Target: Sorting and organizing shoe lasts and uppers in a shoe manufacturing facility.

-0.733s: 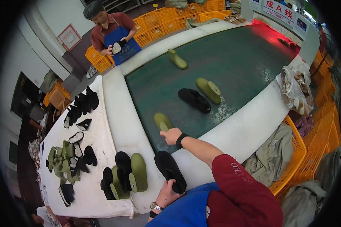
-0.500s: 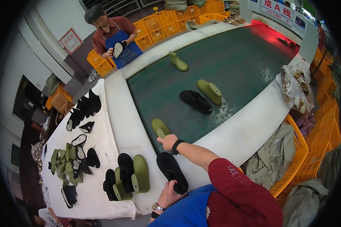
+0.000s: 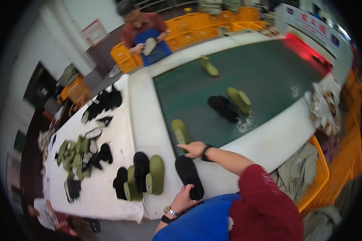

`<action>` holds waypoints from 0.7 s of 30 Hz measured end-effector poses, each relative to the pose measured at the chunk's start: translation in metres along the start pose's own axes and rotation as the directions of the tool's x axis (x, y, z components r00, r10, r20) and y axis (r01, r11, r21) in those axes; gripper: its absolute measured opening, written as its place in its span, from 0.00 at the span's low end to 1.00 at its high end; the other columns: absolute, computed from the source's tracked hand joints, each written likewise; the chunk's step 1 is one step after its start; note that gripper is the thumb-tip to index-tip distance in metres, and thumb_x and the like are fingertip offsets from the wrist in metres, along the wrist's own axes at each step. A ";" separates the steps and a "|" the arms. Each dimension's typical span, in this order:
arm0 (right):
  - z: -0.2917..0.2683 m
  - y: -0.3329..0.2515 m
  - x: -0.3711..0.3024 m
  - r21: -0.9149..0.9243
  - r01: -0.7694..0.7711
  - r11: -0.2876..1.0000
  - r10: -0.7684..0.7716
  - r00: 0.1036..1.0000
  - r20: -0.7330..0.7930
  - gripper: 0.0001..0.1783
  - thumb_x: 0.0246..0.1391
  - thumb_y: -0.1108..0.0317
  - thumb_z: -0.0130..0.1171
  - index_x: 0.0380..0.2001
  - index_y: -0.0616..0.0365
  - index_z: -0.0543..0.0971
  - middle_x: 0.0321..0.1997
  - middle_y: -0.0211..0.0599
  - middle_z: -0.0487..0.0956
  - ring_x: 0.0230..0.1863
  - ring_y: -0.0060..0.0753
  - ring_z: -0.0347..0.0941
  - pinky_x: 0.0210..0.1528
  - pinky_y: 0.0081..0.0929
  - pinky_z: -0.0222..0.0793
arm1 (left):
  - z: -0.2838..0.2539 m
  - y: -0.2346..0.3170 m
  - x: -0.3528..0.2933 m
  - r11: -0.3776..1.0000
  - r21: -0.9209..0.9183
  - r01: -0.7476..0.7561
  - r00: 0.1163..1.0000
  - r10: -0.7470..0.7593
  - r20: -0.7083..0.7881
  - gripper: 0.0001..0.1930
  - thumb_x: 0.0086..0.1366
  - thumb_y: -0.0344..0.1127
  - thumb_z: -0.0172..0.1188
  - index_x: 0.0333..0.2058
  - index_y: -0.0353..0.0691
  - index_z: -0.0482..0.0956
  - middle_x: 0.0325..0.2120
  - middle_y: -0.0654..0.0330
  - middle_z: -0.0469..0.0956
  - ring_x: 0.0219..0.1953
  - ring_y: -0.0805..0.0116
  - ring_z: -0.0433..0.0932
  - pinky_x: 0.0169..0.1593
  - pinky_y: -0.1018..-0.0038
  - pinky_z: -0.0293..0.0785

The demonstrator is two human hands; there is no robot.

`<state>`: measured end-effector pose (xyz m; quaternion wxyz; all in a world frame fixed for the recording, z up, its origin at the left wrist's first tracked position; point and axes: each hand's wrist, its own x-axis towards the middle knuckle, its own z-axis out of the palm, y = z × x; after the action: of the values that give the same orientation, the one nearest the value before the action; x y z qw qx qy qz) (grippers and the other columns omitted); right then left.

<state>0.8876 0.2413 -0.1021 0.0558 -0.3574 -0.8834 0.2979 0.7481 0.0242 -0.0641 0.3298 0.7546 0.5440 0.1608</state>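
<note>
My left hand (image 3: 183,197) is closed on the heel end of a black shoe (image 3: 188,173), which lies sole up along the white table edge in front of me. My right hand (image 3: 194,149), with a black wristband, reaches across and grips the near end of a green shoe last (image 3: 180,130) at the corner of the dark green belt (image 3: 193,104). Left of the black shoe stand several other pieces: a tall green last (image 3: 156,172), a black shoe (image 3: 141,170) and a lower green and black pair.
More lasts and a black shoe (image 3: 222,108) lie on the belt. Loose green and black uppers (image 3: 74,154) cover the white cloth at left. Across the table a co-worker (image 3: 145,36) handles a pale-soled piece. Yellow crates (image 3: 317,176) stand at right.
The whole view has shifted, so the table appears farther right. My hands keep hold of the black shoe and the green last. The co-worker's piece has turned.
</note>
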 end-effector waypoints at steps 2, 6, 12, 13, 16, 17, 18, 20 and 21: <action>0.019 0.015 -0.044 0.040 0.168 0.985 -0.165 0.984 -0.059 0.30 0.48 0.59 0.52 0.56 0.47 0.61 0.35 0.51 0.76 0.37 0.52 0.72 0.40 0.44 0.67 | 0.006 -0.010 -0.005 1.000 -0.024 -0.011 1.000 0.011 0.003 0.33 0.43 0.41 0.68 0.46 0.41 0.62 0.38 0.45 0.68 0.39 0.45 0.70 0.43 0.62 0.70; 0.031 -0.031 -0.134 0.209 0.141 0.968 -0.126 0.989 -0.083 0.27 0.49 0.61 0.55 0.54 0.48 0.66 0.23 0.39 0.76 0.22 0.34 0.72 0.26 0.29 0.68 | 0.009 -0.014 -0.012 0.996 -0.084 -0.016 0.998 0.021 0.064 0.40 0.44 0.38 0.65 0.55 0.41 0.54 0.42 0.41 0.66 0.42 0.46 0.69 0.47 0.63 0.67; 0.050 -0.108 -0.148 0.251 0.106 0.962 -0.077 0.989 -0.126 0.25 0.42 0.61 0.62 0.46 0.53 0.72 0.16 0.37 0.74 0.18 0.36 0.72 0.23 0.27 0.67 | 0.001 -0.015 -0.060 0.970 -0.228 0.083 0.992 -0.102 -0.074 0.44 0.48 0.40 0.63 0.60 0.46 0.45 0.30 0.42 0.74 0.33 0.45 0.73 0.38 0.62 0.69; 0.044 -0.126 -0.146 0.133 0.068 0.989 -0.063 0.997 -0.040 0.26 0.42 0.57 0.61 0.47 0.51 0.71 0.18 0.41 0.75 0.20 0.39 0.74 0.24 0.28 0.68 | -0.006 -0.016 -0.081 0.964 -0.208 0.168 0.978 -0.189 -0.086 0.41 0.50 0.42 0.61 0.60 0.45 0.48 0.33 0.42 0.74 0.36 0.46 0.73 0.39 0.63 0.70; 0.059 -0.122 -0.140 -0.046 0.186 0.981 -0.184 0.982 0.038 0.19 0.46 0.51 0.56 0.38 0.50 0.77 0.20 0.40 0.77 0.22 0.38 0.75 0.28 0.30 0.69 | 0.023 -0.052 -0.153 0.913 -0.217 0.346 0.855 -0.402 -0.328 0.36 0.53 0.46 0.58 0.58 0.44 0.53 0.37 0.42 0.73 0.41 0.47 0.72 0.42 0.62 0.70; 0.054 -0.128 -0.134 -0.044 0.213 0.976 -0.210 0.976 0.050 0.19 0.46 0.51 0.56 0.38 0.50 0.77 0.20 0.40 0.77 0.22 0.38 0.75 0.28 0.30 0.69 | 0.030 -0.058 -0.183 0.865 -0.233 0.445 0.784 -0.502 -0.366 0.34 0.54 0.48 0.57 0.57 0.44 0.55 0.38 0.42 0.73 0.42 0.47 0.72 0.43 0.62 0.70; 0.045 -0.134 -0.128 0.032 0.165 0.986 -0.168 0.974 0.149 0.18 0.46 0.51 0.56 0.34 0.51 0.78 0.19 0.40 0.77 0.22 0.39 0.75 0.28 0.30 0.69 | 0.034 -0.052 -0.209 0.763 -0.186 0.618 0.676 -0.638 -0.368 0.33 0.54 0.48 0.57 0.55 0.44 0.57 0.39 0.42 0.73 0.43 0.47 0.72 0.44 0.61 0.69; 0.038 -0.143 -0.123 0.168 0.116 0.979 -0.157 0.953 0.257 0.17 0.46 0.51 0.56 0.24 0.54 0.81 0.15 0.39 0.76 0.20 0.40 0.74 0.26 0.31 0.69 | 0.052 -0.037 -0.261 0.463 -0.083 0.883 0.419 -0.855 -0.305 0.30 0.53 0.48 0.57 0.53 0.44 0.61 0.38 0.44 0.74 0.42 0.48 0.73 0.44 0.59 0.70; 0.041 -0.141 -0.117 0.172 0.135 0.976 -0.177 0.949 0.260 0.17 0.46 0.51 0.56 0.24 0.54 0.81 0.15 0.39 0.76 0.20 0.40 0.74 0.26 0.31 0.69 | 0.068 -0.031 -0.280 0.287 -0.010 0.958 0.276 -0.930 -0.243 0.29 0.52 0.46 0.58 0.51 0.44 0.63 0.36 0.45 0.75 0.41 0.48 0.73 0.43 0.59 0.70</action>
<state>0.8767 0.0636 -0.0421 -0.0166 -0.2365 -0.8828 0.4055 0.6668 -0.2519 -0.1022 0.2507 0.2845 0.9249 -0.0287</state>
